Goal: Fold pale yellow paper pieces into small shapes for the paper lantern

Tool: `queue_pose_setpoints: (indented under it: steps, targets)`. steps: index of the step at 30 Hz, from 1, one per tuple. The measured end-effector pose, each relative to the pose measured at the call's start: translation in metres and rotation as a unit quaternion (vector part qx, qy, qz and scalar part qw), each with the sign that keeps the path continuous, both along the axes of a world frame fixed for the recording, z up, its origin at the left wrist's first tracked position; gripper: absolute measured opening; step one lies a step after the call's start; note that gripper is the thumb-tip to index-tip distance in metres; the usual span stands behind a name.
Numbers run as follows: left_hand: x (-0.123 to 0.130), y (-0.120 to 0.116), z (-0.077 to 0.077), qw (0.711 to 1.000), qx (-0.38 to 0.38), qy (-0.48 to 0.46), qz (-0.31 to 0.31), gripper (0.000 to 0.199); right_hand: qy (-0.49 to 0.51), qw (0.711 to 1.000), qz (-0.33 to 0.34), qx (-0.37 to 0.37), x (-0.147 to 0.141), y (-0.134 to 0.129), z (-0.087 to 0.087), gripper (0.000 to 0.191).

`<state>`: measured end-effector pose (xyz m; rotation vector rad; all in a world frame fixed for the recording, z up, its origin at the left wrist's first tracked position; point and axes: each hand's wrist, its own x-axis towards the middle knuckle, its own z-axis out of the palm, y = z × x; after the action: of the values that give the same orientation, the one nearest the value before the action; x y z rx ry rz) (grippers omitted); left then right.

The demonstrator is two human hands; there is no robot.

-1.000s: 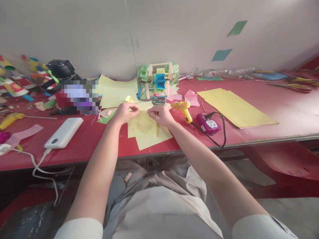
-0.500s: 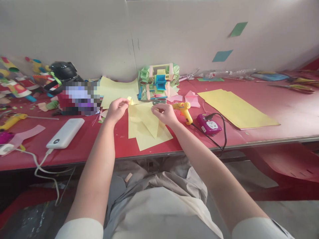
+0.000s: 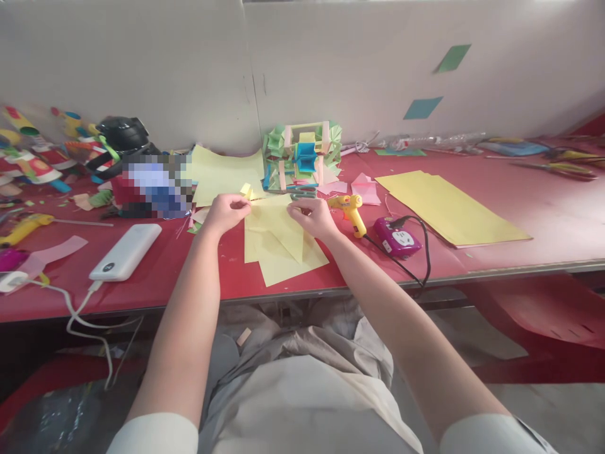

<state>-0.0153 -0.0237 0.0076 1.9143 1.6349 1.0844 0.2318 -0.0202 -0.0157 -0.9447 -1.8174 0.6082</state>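
Observation:
Both hands pinch a pale yellow paper piece (image 3: 286,228) that lies over larger yellow sheets (image 3: 283,268) near the table's front edge. My left hand (image 3: 229,213) is closed on its left corner, thumb and forefinger together. At the upper right corner, my right hand (image 3: 312,215) has its fingers pinched on the paper. A small folded yellow piece (image 3: 246,190) stands just behind my left fingertips. Behind the hands sits a green, pink and blue paper model (image 3: 305,154).
A yellow glue gun (image 3: 352,213) and a purple socket block (image 3: 398,238) with a black cord lie right of my right hand. Yellow sheets (image 3: 454,208) are farther right. A white power bank (image 3: 125,252) with a cable lies left. A black-lidded item (image 3: 123,134) stands behind.
My left hand has shifted slightly right and down onto the corner of the paper piece, and its fingers have moved away from the small folded piece. My right hand has hardly moved.

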Motion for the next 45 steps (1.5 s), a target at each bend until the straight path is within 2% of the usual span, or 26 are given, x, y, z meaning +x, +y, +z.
queue_pose_setpoints:
  steps: [7, 14, 20, 27, 34, 42, 45]
  targets:
    - [-0.001, 0.003, -0.002, 1.000, 0.005, 0.009, 0.000, 0.014, 0.001, 1.000, -0.007, -0.015, -0.001, 0.000, 0.000, 0.026]
    - [0.005, 0.001, 0.004, 0.994, -0.005, -0.084, -0.067, 0.028, 0.010, 0.999, -0.021, -0.045, 0.002, 0.004, -0.001, 0.024]
    - [0.008, 0.010, -0.008, 0.994, 0.023, -0.073, -0.083, 0.038, -0.002, 0.998, 0.021, -0.055, -0.001, 0.007, -0.002, 0.019]
    - [0.031, 0.005, -0.010, 0.989, 0.024, -0.025, -0.140, 0.028, -0.024, 0.996, 0.076, -0.044, -0.005, 0.009, -0.007, 0.020]
    - [0.034, 0.002, -0.005, 0.993, 0.033, -0.004, -0.112, 0.019, -0.041, 0.995, 0.058, -0.065, -0.003, 0.008, -0.004, 0.019]
    - [0.004, 0.011, -0.005, 0.997, 0.062, -0.033, -0.027, 0.020, -0.041, 0.996, 0.018, -0.083, 0.000, 0.007, 0.000, 0.017]
    - [-0.004, 0.011, -0.004, 0.996, 0.057, -0.059, -0.024, 0.021, -0.040, 0.996, 0.006, -0.084, 0.000, 0.006, 0.001, 0.016]
